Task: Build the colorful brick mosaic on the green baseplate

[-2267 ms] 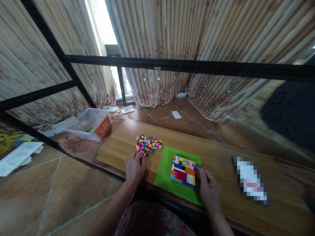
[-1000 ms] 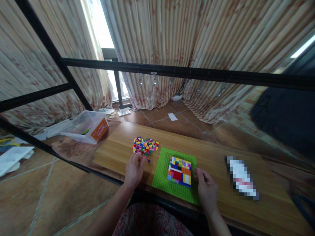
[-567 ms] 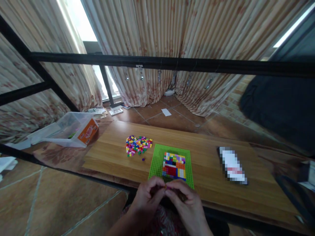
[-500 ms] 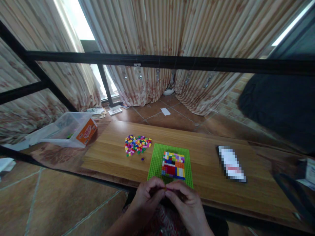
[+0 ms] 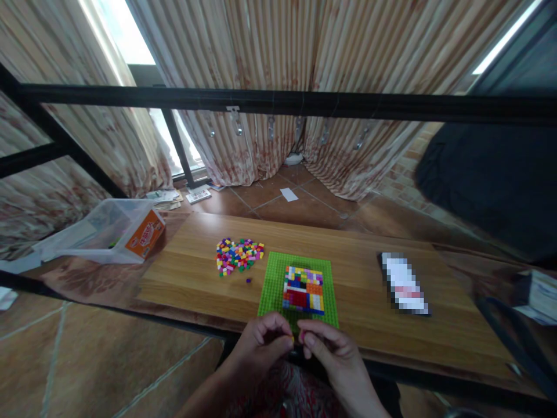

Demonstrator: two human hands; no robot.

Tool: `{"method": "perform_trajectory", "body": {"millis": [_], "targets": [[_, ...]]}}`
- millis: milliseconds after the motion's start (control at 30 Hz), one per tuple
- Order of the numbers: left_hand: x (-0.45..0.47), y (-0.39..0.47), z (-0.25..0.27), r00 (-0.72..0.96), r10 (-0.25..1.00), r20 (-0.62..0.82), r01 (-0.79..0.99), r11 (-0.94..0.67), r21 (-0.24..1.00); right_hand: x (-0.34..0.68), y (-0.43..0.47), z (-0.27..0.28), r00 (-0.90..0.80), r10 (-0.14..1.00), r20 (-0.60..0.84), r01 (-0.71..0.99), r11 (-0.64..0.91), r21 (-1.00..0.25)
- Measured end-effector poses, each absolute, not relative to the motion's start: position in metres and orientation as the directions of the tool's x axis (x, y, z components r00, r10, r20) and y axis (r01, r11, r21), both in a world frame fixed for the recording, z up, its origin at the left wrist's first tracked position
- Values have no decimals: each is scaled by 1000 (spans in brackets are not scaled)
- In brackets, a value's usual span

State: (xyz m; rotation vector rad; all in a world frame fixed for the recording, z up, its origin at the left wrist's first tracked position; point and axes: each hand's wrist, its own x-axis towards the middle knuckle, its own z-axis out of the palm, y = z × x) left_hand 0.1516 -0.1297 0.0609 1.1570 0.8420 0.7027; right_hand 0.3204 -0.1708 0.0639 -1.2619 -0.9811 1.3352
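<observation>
Just in front of the green baseplate [image 5: 270, 284], both my hands are raised near the table's front edge. My left hand [image 5: 263, 345] pinches a small yellow brick [image 5: 292, 339] between thumb and forefinger. A small pink or red brick [image 5: 302, 335] is gripped in the fingertips of my right hand [image 5: 331, 348], a little apart from the left. On the baseplate sits a block of many-coloured bricks [image 5: 303, 290]. Left of it lies a heap of loose bricks [image 5: 239, 255], with a single dark purple brick [image 5: 248, 280] nearer me.
The wooden tabletop [image 5: 195, 290] runs across the view. A clear plastic bin [image 5: 113, 232] with an orange label stands at its left end. To the right lies a phone-shaped object [image 5: 404, 284], blurred out. A black metal bar [image 5: 261, 100] crosses beyond the table.
My fingertips, which met at one point, have moved slightly apart, and a small brick now shows in each hand. The whole view has shifted a little.
</observation>
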Motion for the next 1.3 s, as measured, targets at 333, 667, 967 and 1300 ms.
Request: {"method": "perform_trajectory", "body": {"millis": [333,667,967,1300], "targets": [[125,-89,43,245,968,-47,268,-21,963,325,-163,71,189,956,-223,-42,-219,-975],[117,-44,24,191,970,152,590,-238,772,331,-133,66,198,980,-24,290,-82,-953],[118,-46,6,94,955,282,645,-275,713,324,-93,43,244,895,372,693,107,-713],[119,-49,5,109,958,264,658,-269,703,317,-84,26,290,885,364,713,54,-699]]}}
